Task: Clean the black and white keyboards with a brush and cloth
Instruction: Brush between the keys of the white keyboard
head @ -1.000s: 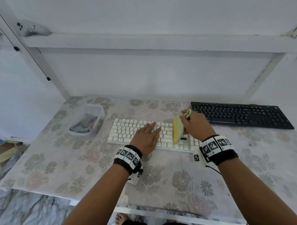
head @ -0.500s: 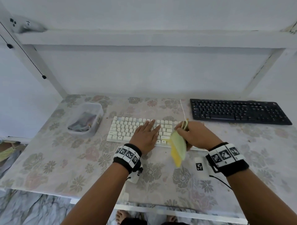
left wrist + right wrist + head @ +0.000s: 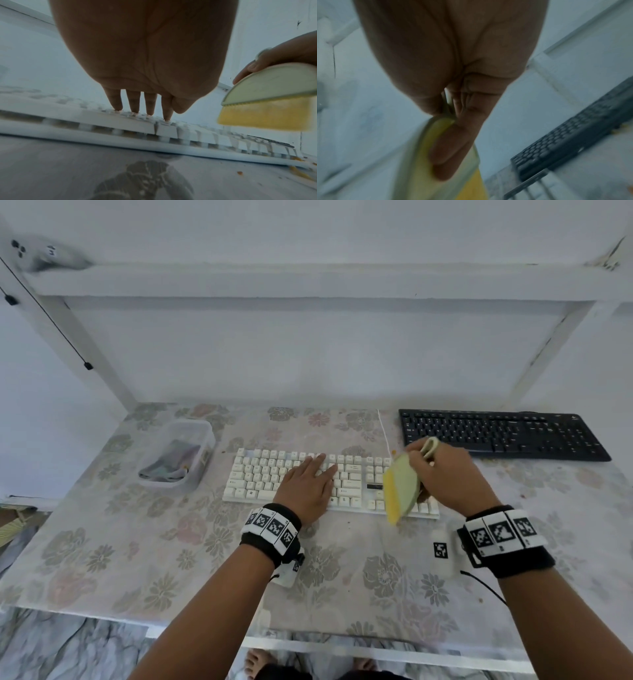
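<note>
Floral-patterned table (image 3: 102,542) against a white wall carries the white keyboard (image 3: 260,474) at centre, the left hand (image 3: 305,487) flat on its keys with straight fingers, and the right hand (image 3: 448,477) gripping a green-backed, yellow-bristled brush (image 3: 400,491) over the keyboard's right end, bristles towards the near edge. Orange crumbs (image 3: 298,174) already lie on the table by that end, so further strokes risk scattering debris rather than gathering it, and a heavy left palm could depress or unseat keycaps. Outward, the black keyboard (image 3: 503,436) sits near enough to catch flicked crumbs, and the plastic tub (image 3: 202,440) holding a cloth stands well to the left
</note>
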